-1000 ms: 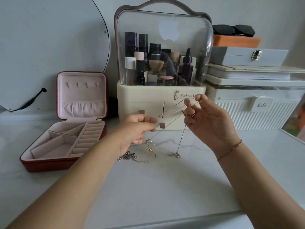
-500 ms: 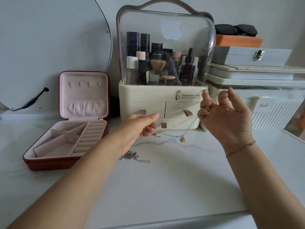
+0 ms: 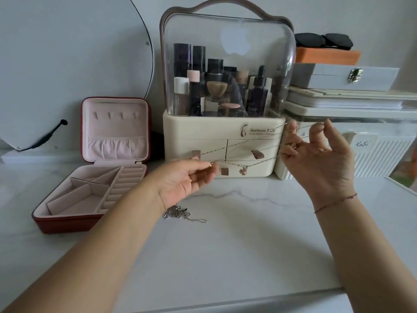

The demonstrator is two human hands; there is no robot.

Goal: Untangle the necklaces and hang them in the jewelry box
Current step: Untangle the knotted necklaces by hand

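Note:
Thin gold necklace chains [image 3: 244,152] stretch taut in the air between my hands, crossing each other, with a small pendant [image 3: 243,170] hanging near the middle. My left hand [image 3: 185,179] pinches the chains' left end. My right hand [image 3: 316,154] holds the other ends, strands looped over its raised fingers. A tangled silver chain [image 3: 178,214] lies on the white marble table below my left wrist. The red jewelry box [image 3: 90,220] stands open at the left, pink inside, with small hooks in its upright lid [image 3: 115,128].
A cream cosmetics organizer [image 3: 223,134] with a clear dome and drawers stands right behind the chains. Stacked white boxes [image 3: 381,154] and sunglasses sit at the right. A round mirror [image 3: 67,53] leans against the wall at the left. The table's front edge runs below my forearms.
My hands have moved apart, the right one going rightward. The chains, which hung slack with the pendant low, are now pulled taut and lifted off the table.

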